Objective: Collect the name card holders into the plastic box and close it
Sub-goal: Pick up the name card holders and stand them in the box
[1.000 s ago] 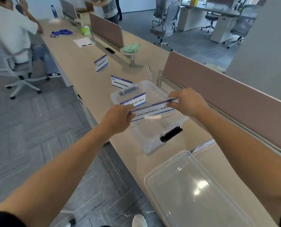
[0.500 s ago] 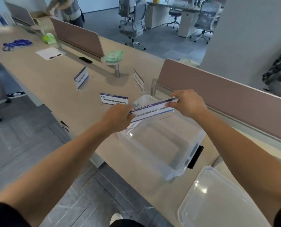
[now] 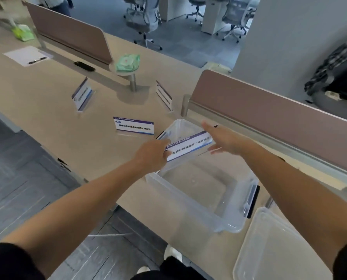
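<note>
The left hand [image 3: 152,156] is pinching one end of a stiff, light, probably slick name card holder [image 3: 189,147] over the plastic box [image 3: 205,199]; the right hand [image 3: 223,141] is spreading its fingers [image 3: 206,125] open.

We are seeing white name cards [image 3: 189,147] edged in purple and blue, a clear plastic box [image 3: 201,190] with black latches [image 3: 253,202], a beige table [image 3: 47,110], and green packets [image 3: 127,62].
</note>
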Demonstrator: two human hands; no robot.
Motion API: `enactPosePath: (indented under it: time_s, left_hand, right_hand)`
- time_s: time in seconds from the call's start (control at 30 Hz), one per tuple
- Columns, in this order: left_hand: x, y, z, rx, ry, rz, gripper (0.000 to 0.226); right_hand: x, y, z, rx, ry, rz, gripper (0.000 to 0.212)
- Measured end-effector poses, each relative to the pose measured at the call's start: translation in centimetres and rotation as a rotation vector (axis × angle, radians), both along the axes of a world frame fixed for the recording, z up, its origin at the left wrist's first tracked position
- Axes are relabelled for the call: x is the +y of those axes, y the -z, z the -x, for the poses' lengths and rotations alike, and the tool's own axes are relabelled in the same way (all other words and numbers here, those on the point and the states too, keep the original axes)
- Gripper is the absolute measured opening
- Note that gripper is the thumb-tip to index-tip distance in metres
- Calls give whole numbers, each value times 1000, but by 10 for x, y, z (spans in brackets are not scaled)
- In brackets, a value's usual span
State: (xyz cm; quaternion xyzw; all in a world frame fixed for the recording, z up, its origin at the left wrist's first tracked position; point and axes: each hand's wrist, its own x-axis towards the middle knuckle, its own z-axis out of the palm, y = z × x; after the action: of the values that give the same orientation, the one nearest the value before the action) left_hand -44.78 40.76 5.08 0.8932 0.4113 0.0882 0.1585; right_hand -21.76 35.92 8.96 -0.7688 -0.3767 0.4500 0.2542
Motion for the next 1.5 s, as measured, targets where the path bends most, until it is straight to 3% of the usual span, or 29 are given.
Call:
enactPosePath:
  time_s: [0.13,0.27,0.37,0.47,0.6,0.7,0.8,0.9,1.0,1.13,1.5]
  left_hand:
    - [5,19,-22,32,-56,34,15]
    - [1,36,-37,111,-127,51,23]
    - [8,48,-38,182,-38,109,21]
    - [25,63,-31,219,76,173,32]
    - [47,74,-19,43,119,14,30]
    - [65,79,-14,-3,34,-27,50]
    - [80,91,-14,-2,-54,111,57]
    - [85,102,-14,-3,-106,222,59]
    - [87,112,-12,-52,-144,112,52]
    - [91,119,-10,-216,-172,74,39]
    - [93,123,-10,-263,-190,132,40]
  right_hand:
    - [21,32,-13,-9,138,42,50]
    - [42,65,-21,246,221,87,41]
    - [54,88,-24,264,245,93,26]
    - [64,109,-22,206,246,100,25]
    - [77,138,-24,121,197,135,34]
    - [85,155,-26,131,234,206,33]
    - [90,165,-27,149,275,259,24]
    - [89,170,-26,140,256,177,16]
    - [78,171,-18,152,276,100,54]
    - [58,181,11,346,327,169,79]
    - [48,196,52,655,474,234,78]
